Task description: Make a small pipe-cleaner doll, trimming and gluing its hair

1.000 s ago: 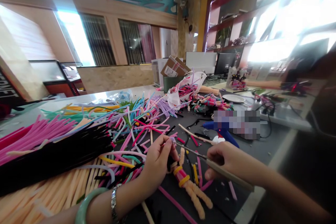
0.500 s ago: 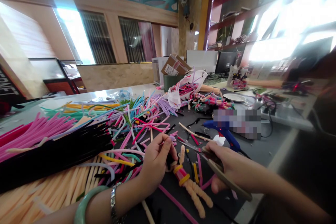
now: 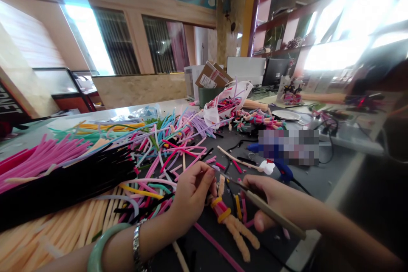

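My left hand (image 3: pixel 195 185) is closed in a pinch, with a small lilac pipe cleaner piece (image 3: pixel 216 168) showing at its fingertips. Its other end is hidden by my fingers. A pair of scissors (image 3: pixel 270 211) with tan handles is in my right hand (image 3: pixel 270 199); the blades point left, at the lilac piece. Whether they touch it I cannot tell. Below my left fingertips lies a pipe cleaner doll (image 3: pixel 222 209), with peach limbs and a pink body banded in yellow. Its upper end is partly behind my left hand.
Loose colored pipe cleaners (image 3: pixel 178 148) cover the table's middle. A black bundle (image 3: pixel 73 182) and peach pipe cleaners (image 3: pixel 73 229) lie at left. A blue glue gun (image 3: pixel 282 170) with a cord rests beyond my right hand. A plastic bag (image 3: pixel 212 112) and a white plate (image 3: pixel 286 114) stand farther back.
The scissors' handles have come closer together and the blades look more closed. My left hand stays near the same spot, still pinching the lilac piece. The view has shifted slightly.
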Demonstrator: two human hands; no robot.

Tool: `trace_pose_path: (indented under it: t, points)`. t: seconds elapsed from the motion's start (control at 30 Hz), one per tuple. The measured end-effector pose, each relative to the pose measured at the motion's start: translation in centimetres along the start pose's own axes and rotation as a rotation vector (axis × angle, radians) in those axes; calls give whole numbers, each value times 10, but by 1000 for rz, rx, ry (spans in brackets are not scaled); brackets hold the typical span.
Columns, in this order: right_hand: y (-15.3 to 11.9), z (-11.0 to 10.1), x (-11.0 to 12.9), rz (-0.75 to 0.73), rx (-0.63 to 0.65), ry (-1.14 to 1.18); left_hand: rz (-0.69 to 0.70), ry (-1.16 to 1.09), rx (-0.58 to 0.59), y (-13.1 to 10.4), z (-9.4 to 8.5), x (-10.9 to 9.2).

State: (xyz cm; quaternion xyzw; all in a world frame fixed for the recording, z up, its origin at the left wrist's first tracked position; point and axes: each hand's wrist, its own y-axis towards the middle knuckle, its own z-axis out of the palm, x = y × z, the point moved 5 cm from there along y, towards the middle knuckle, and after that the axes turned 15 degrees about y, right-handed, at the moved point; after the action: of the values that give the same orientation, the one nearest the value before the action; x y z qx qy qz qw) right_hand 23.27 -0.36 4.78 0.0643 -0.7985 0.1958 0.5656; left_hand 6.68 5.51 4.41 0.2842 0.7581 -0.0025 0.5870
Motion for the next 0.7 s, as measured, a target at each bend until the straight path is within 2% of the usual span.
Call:
trace_pose_path:
  t: [0.17,0.33,0.7]
  points:
    - [3,3,-5,12,57,126,-14,-5,-8,1,-1,-1]
    - [8,-2,-13,-53,20,72,-31,-24,-8,2,-1,2]
    - [10,-2,-17,-41,-15,132,-93,-70,-27,5,-1,9]
